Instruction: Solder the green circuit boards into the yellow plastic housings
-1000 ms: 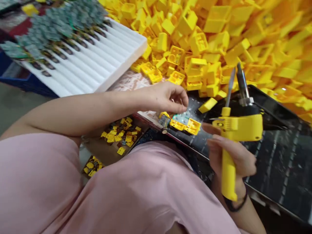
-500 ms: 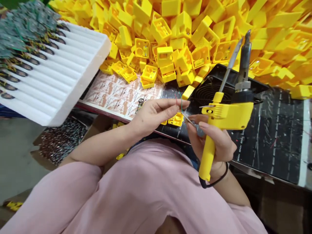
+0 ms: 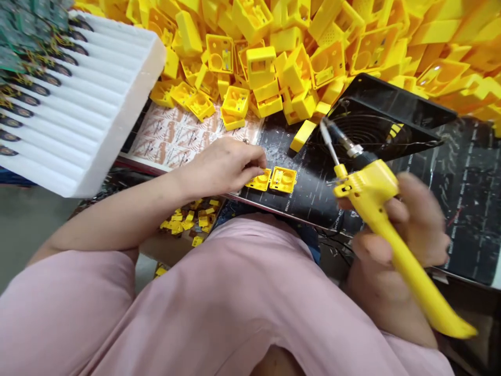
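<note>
A yellow soldering gun [image 3: 370,201] with a metal tip and a feed tube tilts up and left in my right hand [image 3: 415,224]. That hand is smeared by motion but wraps round the gun's body. My left hand [image 3: 229,164] is down at the bench, its thumb and fingers pinched together over a small open yellow plastic case [image 3: 259,181]. Whatever lies between these fingertips is hidden. Just to the right sits a second open yellow case [image 3: 284,179], apart from the gun's tip.
Yellow plastic housings [image 3: 274,62] are heaped along the back. A black fan [image 3: 376,122] lies behind the gun. At left stands a grooved white foam block [image 3: 105,94] carrying round parts and green circuit boards [image 3: 23,36]. Small yellow pieces [image 3: 188,219] lie below the bench edge.
My left hand has moved left and down, from thin red and green wires to the left case. The soldering gun has swung over, its tip leftward and its handle to the right.
</note>
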